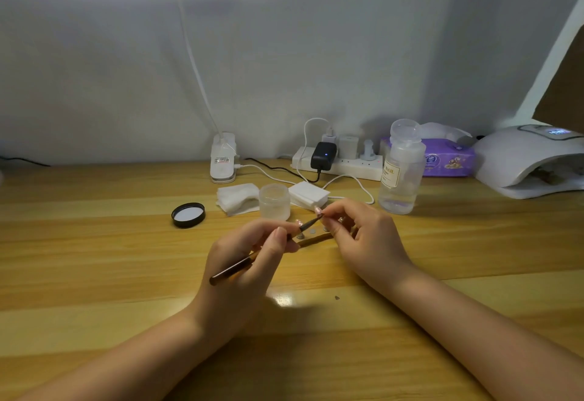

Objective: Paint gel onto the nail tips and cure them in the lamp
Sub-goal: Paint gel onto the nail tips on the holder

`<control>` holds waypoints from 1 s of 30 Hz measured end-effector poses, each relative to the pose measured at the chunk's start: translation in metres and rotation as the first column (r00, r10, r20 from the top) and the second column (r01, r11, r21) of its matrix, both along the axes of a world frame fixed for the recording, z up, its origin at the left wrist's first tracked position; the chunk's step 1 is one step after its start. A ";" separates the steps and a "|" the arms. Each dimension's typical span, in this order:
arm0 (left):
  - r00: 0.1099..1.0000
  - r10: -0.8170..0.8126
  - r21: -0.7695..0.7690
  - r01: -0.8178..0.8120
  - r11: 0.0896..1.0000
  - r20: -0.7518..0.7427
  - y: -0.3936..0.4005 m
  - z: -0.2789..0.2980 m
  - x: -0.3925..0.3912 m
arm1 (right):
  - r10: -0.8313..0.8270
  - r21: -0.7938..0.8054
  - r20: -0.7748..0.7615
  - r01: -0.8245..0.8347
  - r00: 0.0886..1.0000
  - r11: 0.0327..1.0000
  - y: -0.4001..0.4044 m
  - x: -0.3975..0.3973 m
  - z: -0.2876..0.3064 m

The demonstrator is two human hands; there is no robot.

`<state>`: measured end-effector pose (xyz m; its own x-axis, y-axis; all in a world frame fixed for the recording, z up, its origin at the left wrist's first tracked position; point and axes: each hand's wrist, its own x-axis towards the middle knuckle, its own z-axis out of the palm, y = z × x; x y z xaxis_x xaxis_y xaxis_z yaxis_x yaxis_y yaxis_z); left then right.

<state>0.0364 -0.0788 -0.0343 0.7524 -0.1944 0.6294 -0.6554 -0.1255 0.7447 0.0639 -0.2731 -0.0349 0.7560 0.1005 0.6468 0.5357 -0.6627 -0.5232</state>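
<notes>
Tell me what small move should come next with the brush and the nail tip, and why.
Probably draw the brush along the nail tip in a short stroke. The left hand grips the brush with its bristles right at the tip, which the right hand pinches. The curing lamp sits far right, so curing likely comes after.

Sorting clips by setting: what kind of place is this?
Probably a home nail-art desk: a curing lamp at the right, a pump bottle labelled NAIL, and a wooden table with a power strip against the wall.
</notes>
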 end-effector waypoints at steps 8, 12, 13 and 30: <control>0.999 -0.002 -0.026 0.003 1.000 0.043 0.000 0.001 0.001 | 0.009 0.008 -0.011 -0.009 1.000 1.000 0.000 0.000 0.001; 0.998 0.027 0.071 -0.032 0.997 0.064 -0.001 0.001 0.000 | 0.011 0.004 -0.002 -0.011 1.000 1.000 0.000 -0.001 0.001; 0.997 0.034 0.106 -0.042 0.994 0.075 -0.001 0.002 0.000 | 0.010 0.004 -0.001 -0.010 1.000 1.000 0.000 -0.001 0.002; 0.994 0.032 0.116 -0.044 0.992 0.109 0.000 0.003 -0.005 | -0.012 0.013 -0.007 0.012 1.000 1.000 -0.001 0.001 0.000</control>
<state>0.0313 -0.0784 -0.0309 0.6903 -0.2449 0.6809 -0.7236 -0.2351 0.6490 0.0645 -0.2739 -0.0353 0.7615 0.0830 0.6428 0.5243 -0.6618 -0.5358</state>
